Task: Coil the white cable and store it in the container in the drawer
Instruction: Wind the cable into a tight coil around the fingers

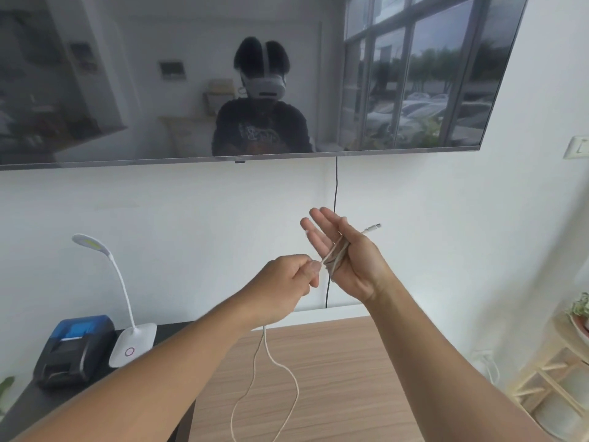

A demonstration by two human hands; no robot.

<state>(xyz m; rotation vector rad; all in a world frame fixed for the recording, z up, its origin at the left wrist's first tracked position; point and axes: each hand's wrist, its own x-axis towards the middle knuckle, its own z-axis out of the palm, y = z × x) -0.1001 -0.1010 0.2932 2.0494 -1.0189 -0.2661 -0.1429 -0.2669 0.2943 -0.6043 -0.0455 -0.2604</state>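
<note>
The white cable point(280, 366) is partly wound in a few turns around the palm of my right hand point(350, 260), which is raised with its fingers straight and apart. One plug end sticks out to the right past that hand. My left hand point(287, 282) pinches the cable just left of the windings. The rest of the cable hangs in a long loop below my left hand over the wooden tabletop point(334, 378). No drawer or container shows in this view.
A wall-mounted TV point(242, 78) hangs above, with a black cord point(334, 193) running down the wall. On the dark counter at left stand a white desk lamp point(127, 330) and a blue-black printer point(75, 349). A light wooden shelf point(554, 371) stands at right.
</note>
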